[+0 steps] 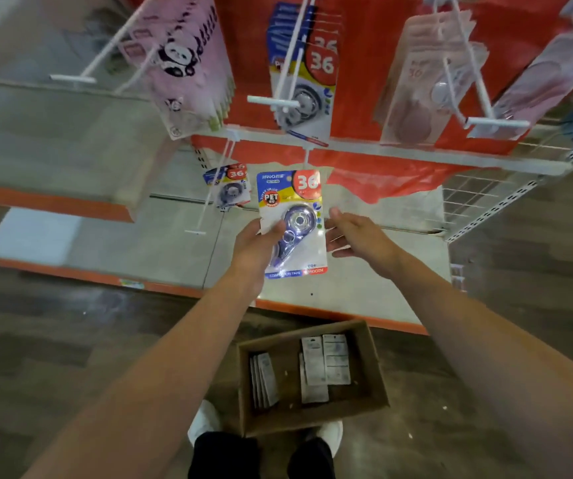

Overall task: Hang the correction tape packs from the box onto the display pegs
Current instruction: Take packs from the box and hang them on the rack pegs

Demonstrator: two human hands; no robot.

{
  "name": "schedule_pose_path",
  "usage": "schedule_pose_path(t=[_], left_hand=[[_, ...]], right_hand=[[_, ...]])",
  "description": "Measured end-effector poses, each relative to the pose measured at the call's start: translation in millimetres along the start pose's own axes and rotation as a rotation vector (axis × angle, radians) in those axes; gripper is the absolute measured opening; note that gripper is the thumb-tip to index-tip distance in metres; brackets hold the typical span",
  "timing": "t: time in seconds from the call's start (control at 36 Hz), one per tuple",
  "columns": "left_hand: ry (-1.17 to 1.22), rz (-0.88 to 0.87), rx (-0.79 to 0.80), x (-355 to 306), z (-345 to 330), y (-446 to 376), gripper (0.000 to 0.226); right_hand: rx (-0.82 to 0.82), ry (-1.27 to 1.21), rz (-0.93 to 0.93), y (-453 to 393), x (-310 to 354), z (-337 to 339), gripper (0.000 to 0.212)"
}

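The left hand (259, 242) grasps a correction tape pack (292, 223) by its left edge, thumb laid over the front of the clear blister, and holds it upright in front of the lower row of display pegs; its top edge sits just under the lower peg (307, 157) that juts from the white rail, though whether the hang hole is on the peg cannot be told. The right hand (357, 236) is just beside the pack's right edge with fingers straight and relaxed, its grip released; whether the fingertips touch the card is unclear. To the left, a second lower peg (211, 198) carries one more blue pack (230, 186). On the upper row a middle peg (285, 81) is loaded with a stack of the same blue packs (307, 74), flanked by pink panda packs (185, 63) on the left and pale pink packs (430, 81) on the right. Down on the wooden floor, between the person's white shoes (205, 420) and the orange-edged base shelf (347, 288), an open cardboard box (375, 375) holds more packs (326, 364) lying white back up, some flat at the right, a few leaning at the left
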State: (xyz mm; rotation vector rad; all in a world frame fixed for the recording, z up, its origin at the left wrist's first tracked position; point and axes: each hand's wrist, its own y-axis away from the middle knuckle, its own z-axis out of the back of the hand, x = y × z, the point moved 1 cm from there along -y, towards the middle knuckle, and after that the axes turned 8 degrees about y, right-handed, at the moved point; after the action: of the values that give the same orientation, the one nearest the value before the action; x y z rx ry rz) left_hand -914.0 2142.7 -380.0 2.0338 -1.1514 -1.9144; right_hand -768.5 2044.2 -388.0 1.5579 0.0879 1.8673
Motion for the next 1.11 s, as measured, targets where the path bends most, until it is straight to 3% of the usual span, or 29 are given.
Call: schedule_pose_path(t=[0.22,0.33,0.42,0.58,0.67,0.78,0.81,0.89,1.03,1.11], left_hand=[[0.019,0.027,-0.083,0,64,-4,0.029],[-0.015,0.05,-0.08,1,98,-2,0.028],[-0.07,0.069,-0.07,1,125,-3,0.031],[-0.245,0.086,-0.022,0,164,-17,0.024],[-0.337,0.056,0.067,-5,186,-17,0.003],[-0.44,0.072,0.123,-5,214,-22,0.008],[-0.44,0.086,0.132,-3,220,-24,0.003],[-0.448,0.117,0.168,5,232,-34,0.014],[-0.495,0.155,0.229,39,223,-50,0.004],[-0.47,0.137,0.253,70,207,-72,0.012]], right_hand=[[0.149,-0.03,-0.014,-12,19,-80,0.021],[0.174,-0.024,-0.035,-10,22,-116,0.039],[0.173,-0.012,-0.067,-8,23,-145,0.036],[0.041,-0.112,-0.093,-3,21,-183,0.037],[-0.013,-0.243,-0.114,-2,10,-208,0.027],[-0.054,-0.371,-0.127,2,-5,-240,0.023],[-0.063,-0.383,-0.132,3,-8,-245,0.024],[-0.132,-0.45,-0.167,6,-24,-257,0.033],[-0.208,-0.525,-0.188,3,-66,-261,0.031],[-0.241,-0.495,-0.171,-11,-96,-254,0.04]])
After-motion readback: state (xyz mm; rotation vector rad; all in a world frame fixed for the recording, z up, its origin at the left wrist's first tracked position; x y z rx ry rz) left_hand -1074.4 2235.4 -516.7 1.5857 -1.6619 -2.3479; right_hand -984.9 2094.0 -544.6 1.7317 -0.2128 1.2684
